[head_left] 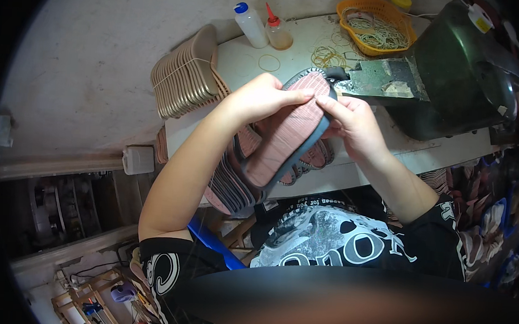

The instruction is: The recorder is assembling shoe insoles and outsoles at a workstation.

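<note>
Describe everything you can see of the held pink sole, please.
The sole is long and rounded, its pink face streaked, its thick edge dark grey with pale marks around the top; it looks rubbery. It slants upward to the right, partly hiding a stack. The left hand and right hand grip its upper end, thumbs on the face.

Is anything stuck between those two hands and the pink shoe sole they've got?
Nothing I can see: the left hand and the right hand both touch the pink sole directly, near its upper end.
</note>
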Tool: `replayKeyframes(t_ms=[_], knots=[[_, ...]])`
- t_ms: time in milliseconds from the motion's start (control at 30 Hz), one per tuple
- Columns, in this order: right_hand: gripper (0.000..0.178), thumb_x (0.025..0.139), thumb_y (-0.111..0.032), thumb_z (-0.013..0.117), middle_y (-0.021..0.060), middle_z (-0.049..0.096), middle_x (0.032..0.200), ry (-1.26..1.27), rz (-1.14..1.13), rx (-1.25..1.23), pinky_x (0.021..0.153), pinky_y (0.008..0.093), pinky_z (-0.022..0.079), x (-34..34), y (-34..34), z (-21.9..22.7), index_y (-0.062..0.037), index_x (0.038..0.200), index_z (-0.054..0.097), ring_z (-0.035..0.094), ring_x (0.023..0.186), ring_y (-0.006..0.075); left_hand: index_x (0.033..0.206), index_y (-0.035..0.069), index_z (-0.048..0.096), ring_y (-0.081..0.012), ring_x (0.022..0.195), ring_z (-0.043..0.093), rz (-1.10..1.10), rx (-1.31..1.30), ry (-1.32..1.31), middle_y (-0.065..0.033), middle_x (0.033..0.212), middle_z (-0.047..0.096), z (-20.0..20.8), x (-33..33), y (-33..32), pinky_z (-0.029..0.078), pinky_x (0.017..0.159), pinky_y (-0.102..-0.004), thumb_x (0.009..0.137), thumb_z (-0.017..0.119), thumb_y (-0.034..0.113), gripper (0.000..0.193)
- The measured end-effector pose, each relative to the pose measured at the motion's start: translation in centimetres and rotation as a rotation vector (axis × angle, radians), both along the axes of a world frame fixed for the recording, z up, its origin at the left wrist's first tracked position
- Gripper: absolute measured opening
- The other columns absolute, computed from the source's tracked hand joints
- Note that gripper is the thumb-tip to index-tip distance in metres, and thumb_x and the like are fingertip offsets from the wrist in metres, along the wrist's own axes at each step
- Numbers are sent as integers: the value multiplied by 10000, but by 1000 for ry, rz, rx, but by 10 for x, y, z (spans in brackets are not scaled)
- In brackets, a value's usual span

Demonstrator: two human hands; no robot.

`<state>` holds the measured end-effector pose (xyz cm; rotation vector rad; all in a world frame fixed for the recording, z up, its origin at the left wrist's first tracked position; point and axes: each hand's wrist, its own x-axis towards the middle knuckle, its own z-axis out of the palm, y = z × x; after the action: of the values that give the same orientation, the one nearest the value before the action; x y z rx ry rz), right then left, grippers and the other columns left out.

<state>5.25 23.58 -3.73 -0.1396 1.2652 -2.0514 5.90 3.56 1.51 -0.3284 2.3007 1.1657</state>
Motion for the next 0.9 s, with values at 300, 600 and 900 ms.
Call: replayKeyframes(t_ms=[300,600,900], knots=[[268,888,-219,626,37,668,946,128,67,46,782,242,469,28,22,-6,-11,1055,654,612,824,94,767,-74,651,-160,436,611,100,126,-160,-134,561,622,7,17,19,490,400,-232,815,592,611,690],[270,887,-245,636,48,673,863,70,150,38,686,242,489,-11,18,-14,18,935,673,615,735,90,667,20,590,-88,355,491,255,236,36,-49,475,552,-6,22,17,347,339,-192,748,769,421,447],[270,853,-201,674,106,688,922,-32,545,182,739,268,519,42,74,-31,29,993,660,661,806,149,626,47,554,-97,345,477,373,252,145,-34,447,516,-22,10,9,376,339,-220,763,762,397,430]])
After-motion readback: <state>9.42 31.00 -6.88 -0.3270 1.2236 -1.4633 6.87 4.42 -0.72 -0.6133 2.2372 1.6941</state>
